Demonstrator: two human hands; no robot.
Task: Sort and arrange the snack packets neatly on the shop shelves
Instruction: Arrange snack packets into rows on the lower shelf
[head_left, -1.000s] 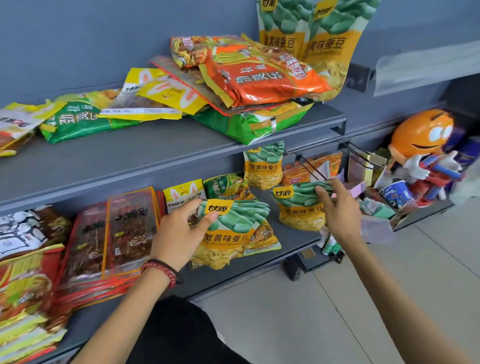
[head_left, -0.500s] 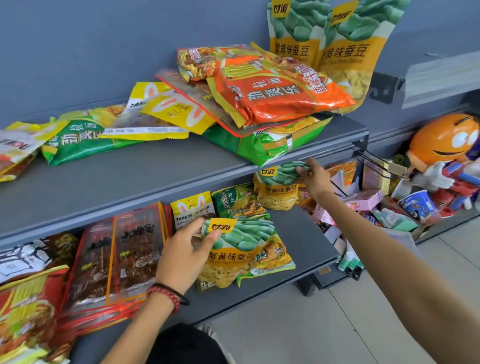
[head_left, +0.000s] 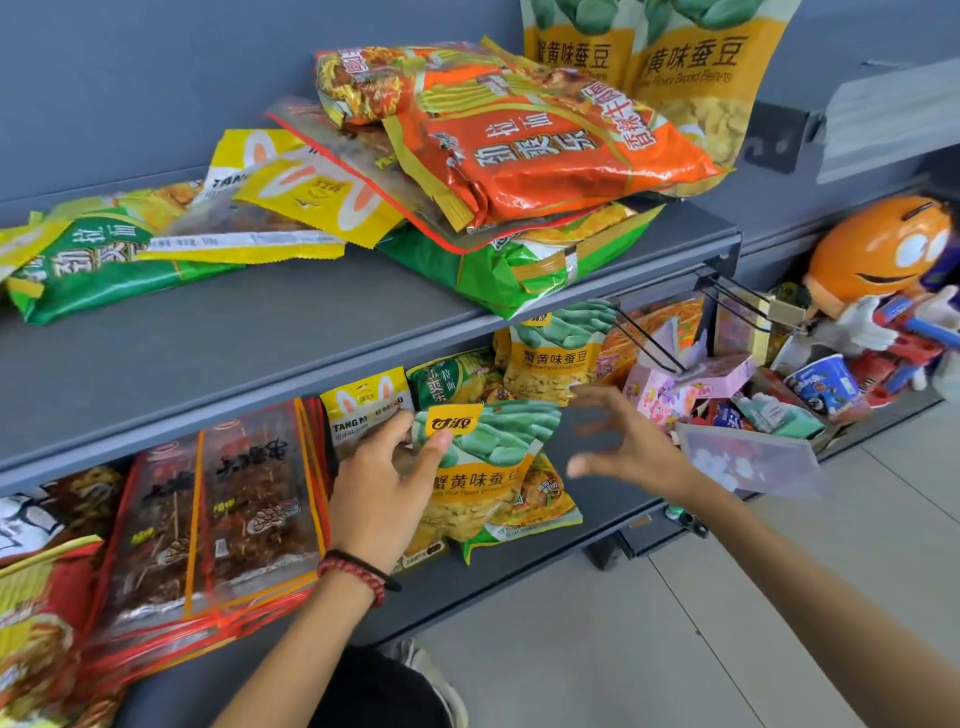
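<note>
Most packets were unsorted: at twelve o'clock an upper-shelf heap (head_left: 519, 150) lay jumbled while my left hand (head_left: 384, 488) pinched a broad-bean packet (head_left: 493, 467), right hand (head_left: 618, 447) spread wide, empty.

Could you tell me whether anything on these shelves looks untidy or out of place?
Yes. On the upper shelf, the orange packet tops a skewed heap of mixed snacks, and the green packet beneath juts over the front edge.
</note>
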